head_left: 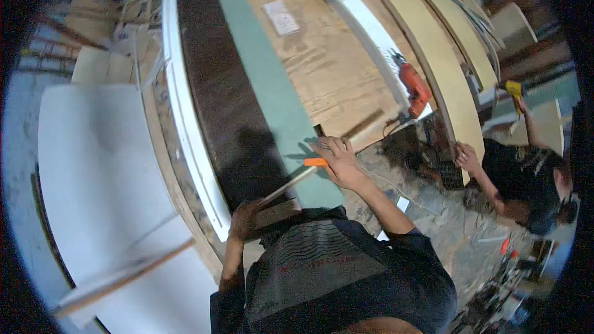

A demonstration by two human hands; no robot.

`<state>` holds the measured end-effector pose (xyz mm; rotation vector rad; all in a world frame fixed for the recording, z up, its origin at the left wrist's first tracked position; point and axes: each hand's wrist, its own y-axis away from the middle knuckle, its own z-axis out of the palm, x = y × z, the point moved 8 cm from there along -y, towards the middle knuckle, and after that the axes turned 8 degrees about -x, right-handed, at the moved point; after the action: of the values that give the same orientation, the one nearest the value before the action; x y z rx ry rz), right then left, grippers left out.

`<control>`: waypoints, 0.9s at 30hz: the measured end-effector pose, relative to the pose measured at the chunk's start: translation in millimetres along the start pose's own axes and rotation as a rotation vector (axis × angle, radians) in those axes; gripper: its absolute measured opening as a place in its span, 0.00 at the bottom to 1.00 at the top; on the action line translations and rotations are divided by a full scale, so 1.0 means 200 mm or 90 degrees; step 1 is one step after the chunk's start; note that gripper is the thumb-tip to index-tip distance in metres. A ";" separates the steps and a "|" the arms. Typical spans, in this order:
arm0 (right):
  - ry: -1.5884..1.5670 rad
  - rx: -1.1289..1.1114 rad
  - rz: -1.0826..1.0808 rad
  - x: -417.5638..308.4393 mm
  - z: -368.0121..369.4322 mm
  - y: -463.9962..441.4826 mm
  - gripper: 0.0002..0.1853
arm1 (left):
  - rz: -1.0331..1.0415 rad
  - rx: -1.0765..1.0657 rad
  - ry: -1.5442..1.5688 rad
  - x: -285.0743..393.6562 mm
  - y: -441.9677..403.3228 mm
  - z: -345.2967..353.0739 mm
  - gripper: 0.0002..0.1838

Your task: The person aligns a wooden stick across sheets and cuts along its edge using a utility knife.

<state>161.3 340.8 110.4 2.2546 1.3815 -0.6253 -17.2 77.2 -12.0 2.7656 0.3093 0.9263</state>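
Note:
My left hand, partly in shadow, is closed at the near end of a thin pale strip. The strip slants over a dark brown panel and a long green board. My right hand is over the green board's near end, at its right edge. Between its thumb and fingers is a small orange piece, beside the far end of the strip. Whether the orange piece and the strip are joined, I cannot tell.
A white rail flanks the brown panel. On the right, a red power drill lies on another white rail. Beyond it, a co-worker holds a yellow tool and touches a cream board. White panels stand left.

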 end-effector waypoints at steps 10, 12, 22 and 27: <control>0.297 -0.300 -0.199 0.03 0.45 0.05 0.28 | 0.104 0.159 -0.092 0.10 0.16 0.01 0.22; 0.304 -0.282 -0.182 0.08 0.44 0.06 0.26 | 0.102 0.281 -0.076 0.17 0.17 -0.06 0.22; 0.368 -0.251 -0.192 -0.06 0.38 0.09 0.27 | -0.027 0.375 -0.053 0.18 0.15 -0.05 0.25; 0.306 -0.295 -0.145 0.06 0.50 0.07 0.26 | -0.044 0.310 -0.027 0.19 0.16 -0.01 0.25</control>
<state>163.2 287.4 24.3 1.9468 1.7992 0.1893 15.4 57.8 20.1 3.1760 0.7035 0.8680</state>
